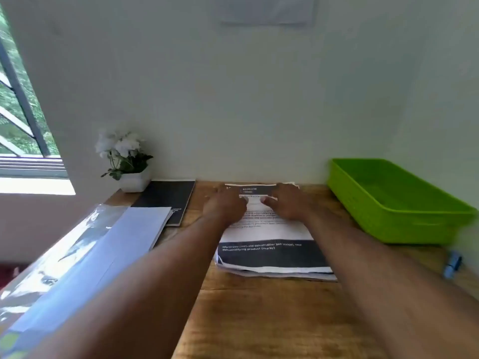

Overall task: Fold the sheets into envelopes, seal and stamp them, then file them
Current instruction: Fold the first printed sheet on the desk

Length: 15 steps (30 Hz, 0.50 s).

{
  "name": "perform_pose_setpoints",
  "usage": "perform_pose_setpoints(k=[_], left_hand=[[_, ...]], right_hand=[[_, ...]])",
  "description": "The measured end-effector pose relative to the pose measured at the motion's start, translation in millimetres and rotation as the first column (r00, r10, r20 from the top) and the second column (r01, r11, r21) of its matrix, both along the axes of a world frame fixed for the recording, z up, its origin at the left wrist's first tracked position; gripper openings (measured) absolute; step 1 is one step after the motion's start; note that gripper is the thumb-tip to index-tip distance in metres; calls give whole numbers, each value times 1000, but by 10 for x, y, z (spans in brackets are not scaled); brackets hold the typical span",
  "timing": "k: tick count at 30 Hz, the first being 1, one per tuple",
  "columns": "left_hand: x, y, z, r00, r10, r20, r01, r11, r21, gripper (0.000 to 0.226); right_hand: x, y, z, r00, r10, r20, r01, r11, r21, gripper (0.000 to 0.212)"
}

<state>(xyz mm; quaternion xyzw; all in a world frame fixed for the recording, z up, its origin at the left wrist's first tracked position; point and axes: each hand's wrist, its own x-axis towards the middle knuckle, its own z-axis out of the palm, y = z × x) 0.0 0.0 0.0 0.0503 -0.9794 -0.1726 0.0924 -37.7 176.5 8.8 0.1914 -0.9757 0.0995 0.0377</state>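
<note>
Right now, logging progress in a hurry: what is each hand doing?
Left hand: palm down on the far end of the sheets, no clear grip.
Right hand: the same, beside it; whether either pinches an edge cannot be told.

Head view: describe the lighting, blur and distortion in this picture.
Head view: daylight enters from the window at the left, its sill blown out white; glare streaks the clear plastic sleeve; the whole frame is soft, so only the large print on the printed sheets can be read; both hands look slightly smeared; wide-angle stretch enlarges the forearms and bends the green tray.
</note>
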Motion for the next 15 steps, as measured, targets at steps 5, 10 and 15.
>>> perform_pose_setpoints(k=[5, 10, 15], left_hand=[[389, 17, -227, 987, 24, 156, -21, 1000, -23, 58], [556, 62, -198, 998, 62, 23, -63, 997, 37, 49], [510, -5, -188, 996, 79, 33, -83, 985, 154, 67]], right_hand=[[385, 197, -262, 985, -11, 174, 3, 999, 46, 66], [544, 282, -325, 1000, 6, 1, -6, 999, 35, 62], [614, 275, -338, 999, 46, -16, -45, 996, 76, 59]])
